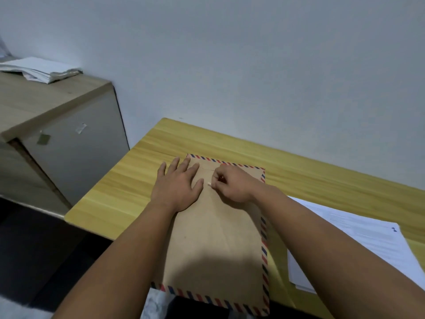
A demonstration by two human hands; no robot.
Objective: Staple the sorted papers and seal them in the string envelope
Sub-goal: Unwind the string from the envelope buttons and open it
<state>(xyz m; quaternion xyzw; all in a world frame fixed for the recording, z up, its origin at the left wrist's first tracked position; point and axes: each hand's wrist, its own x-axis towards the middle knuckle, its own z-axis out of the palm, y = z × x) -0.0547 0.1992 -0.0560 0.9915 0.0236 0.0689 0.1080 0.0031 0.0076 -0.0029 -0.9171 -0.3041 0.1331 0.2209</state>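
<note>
Kraft-brown string envelope [216,238] lies flat on the desk [142,171], flap closed. Left hand [178,185] spread, pressing at 11 o'clock. Right hand [232,184] pinches the string [209,184] near the fastener. Judged: sealing nearly complete; winding remains. Loose papers [358,240] at 3 o'clock.

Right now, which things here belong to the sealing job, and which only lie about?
In use:
envelope, flat on the table
left hand, pressing the envelope flat
right hand, pinching at the string closure

Lying about:
printed sheets, on the table right of the envelope
paper pile on the cabinet
</note>
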